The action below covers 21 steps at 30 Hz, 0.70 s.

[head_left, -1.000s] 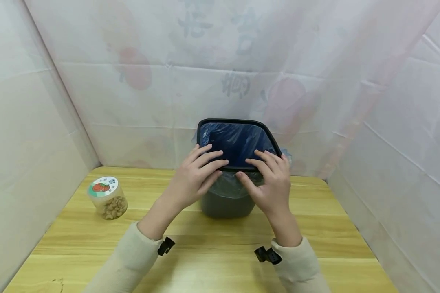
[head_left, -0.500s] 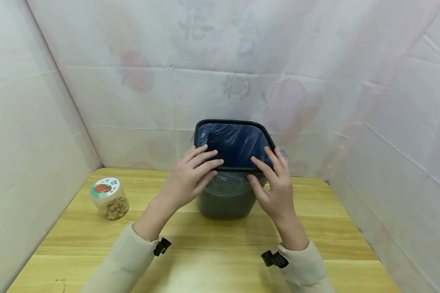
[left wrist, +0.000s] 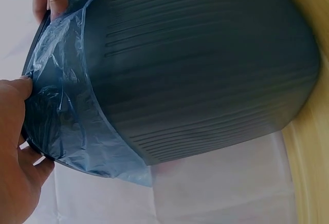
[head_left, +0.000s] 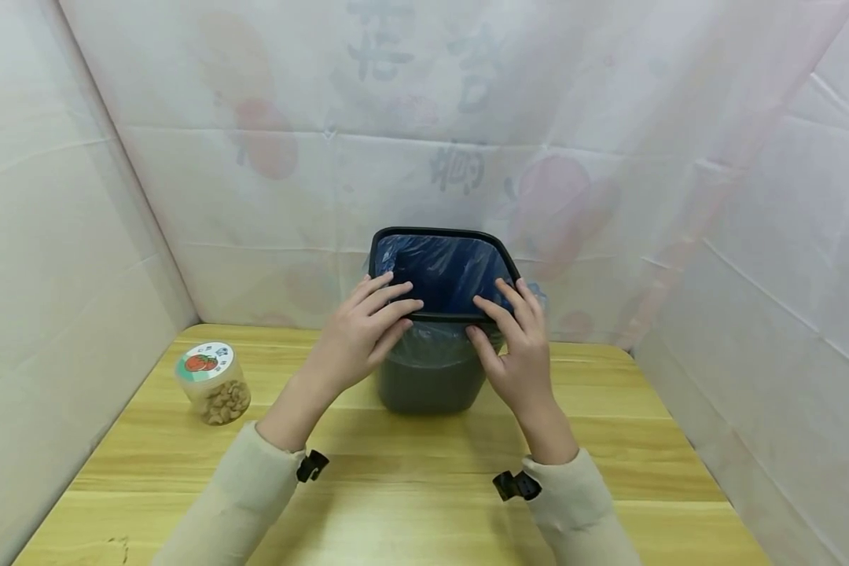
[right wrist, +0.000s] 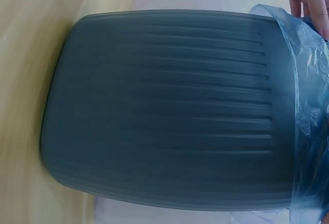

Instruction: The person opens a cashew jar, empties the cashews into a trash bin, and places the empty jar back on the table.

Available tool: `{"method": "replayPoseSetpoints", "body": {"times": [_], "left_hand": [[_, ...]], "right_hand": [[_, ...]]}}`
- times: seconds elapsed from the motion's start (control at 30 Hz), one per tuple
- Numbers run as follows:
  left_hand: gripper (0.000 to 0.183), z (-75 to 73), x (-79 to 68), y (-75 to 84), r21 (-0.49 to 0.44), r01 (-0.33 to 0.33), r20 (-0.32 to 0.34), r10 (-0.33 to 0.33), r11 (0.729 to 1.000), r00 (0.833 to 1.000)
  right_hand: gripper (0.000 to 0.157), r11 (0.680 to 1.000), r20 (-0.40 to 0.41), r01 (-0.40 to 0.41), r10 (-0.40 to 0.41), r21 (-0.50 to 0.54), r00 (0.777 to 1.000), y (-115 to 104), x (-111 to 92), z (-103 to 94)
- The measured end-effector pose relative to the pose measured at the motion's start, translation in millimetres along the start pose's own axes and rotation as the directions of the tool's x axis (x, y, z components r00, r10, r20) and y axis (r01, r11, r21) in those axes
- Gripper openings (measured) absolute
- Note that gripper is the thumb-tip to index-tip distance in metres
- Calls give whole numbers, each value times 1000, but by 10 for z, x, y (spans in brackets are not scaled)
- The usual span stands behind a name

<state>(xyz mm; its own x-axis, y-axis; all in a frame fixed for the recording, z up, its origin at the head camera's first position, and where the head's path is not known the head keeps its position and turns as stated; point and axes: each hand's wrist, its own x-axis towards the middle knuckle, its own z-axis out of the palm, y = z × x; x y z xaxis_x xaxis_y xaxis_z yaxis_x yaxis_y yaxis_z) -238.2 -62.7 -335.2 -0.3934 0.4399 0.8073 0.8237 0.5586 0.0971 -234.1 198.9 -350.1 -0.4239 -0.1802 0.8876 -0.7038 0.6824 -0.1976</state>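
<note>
A gray bin (head_left: 430, 389) is standing at the center of the head view on a wooden table (head_left: 410, 503), its mouth facing up toward the camera. A thin blue plastic bag (head_left: 431, 346) is lining the inside and folding out over the black rim (head_left: 435, 232), its loose edge hanging down the outer wall. The left hand (head_left: 350, 338) is gripping the rim at its left front corner: 3 slightly spread fingers are showing over the mouth, while the thumb is lying along the outside. The right hand (head_left: 520, 354) is holding the right front corner in the same way, its fingers spreading and bending over the rim and its thumb pressing the bag from outside. Both wrist views are showing the bin's ribbed wall.

2 pale sleeves (head_left: 255, 479) are entering from the lower edge, each bearing a black clip (head_left: 313, 465) near its cuff. At the left of the frame, well apart from the hands, a clear lidded jar (head_left: 222, 397) is holding tan pieces. Pale printed cloth (head_left: 410, 102) is hanging behind everything.
</note>
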Motion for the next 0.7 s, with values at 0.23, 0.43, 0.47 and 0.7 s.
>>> {"method": "replayPoseSetpoints", "body": {"times": [0.23,0.43,0.47,0.7], "left_hand": [[30,38,14,-54,17,5,11,-6,1000,1000],[29,47,20,-92,6,18,22,-18,1000,1000],[29,46,21,-97,5,21,23,-21,1000,1000],[29,42,30,-128,11,31,29,-31,999,999]], "right_hand": [[38,1000,5,-26,27,-14,1000,35,-5,42],[37,999,3,-25,25,-23,1000,42,8,72],[37,999,5,-24,24,-24,1000,44,12,76],[38,999,17,-23,23,-29,1000,54,35,104]]}}
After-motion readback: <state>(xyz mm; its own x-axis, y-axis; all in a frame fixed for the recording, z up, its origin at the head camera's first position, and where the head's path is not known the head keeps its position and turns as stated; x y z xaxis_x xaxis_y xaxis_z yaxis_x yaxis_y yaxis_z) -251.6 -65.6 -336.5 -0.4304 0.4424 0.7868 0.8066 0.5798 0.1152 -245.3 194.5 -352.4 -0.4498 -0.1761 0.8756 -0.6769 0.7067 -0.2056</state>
